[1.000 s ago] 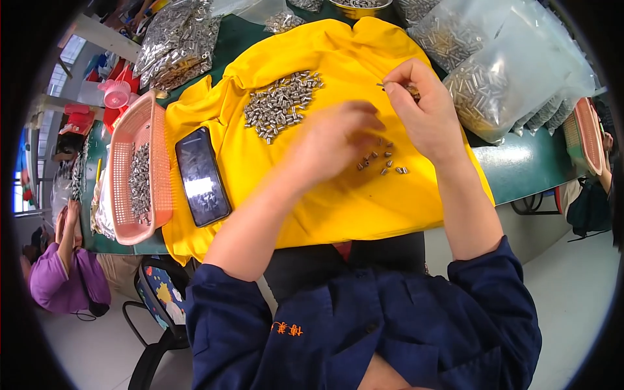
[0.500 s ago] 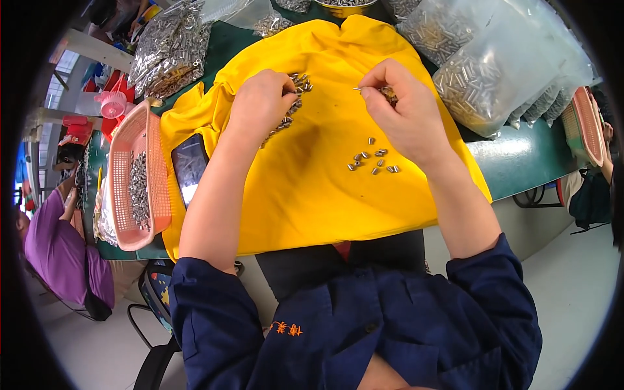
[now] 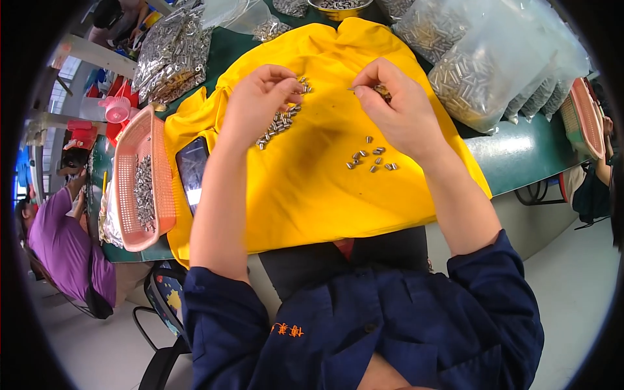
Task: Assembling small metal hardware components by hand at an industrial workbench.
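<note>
Left hand [image 3: 257, 104] pinches at a pile of small metal sleeves [image 3: 281, 121] on yellow cloth [image 3: 312, 195]. Right hand [image 3: 396, 110] holds a thin pin w/ sleeves; loose few [image 3: 372, 159] below it. Pink basket [image 3: 140, 182] & phone [image 3: 192, 170] at left.

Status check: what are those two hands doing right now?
Left hand pinching from metal pieces. Right hand holding a thin pin. Yellow cloth underneath.

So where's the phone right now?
In the head view the phone lies at the left edge of the yellow cloth, between the pink basket and the left forearm.
</note>
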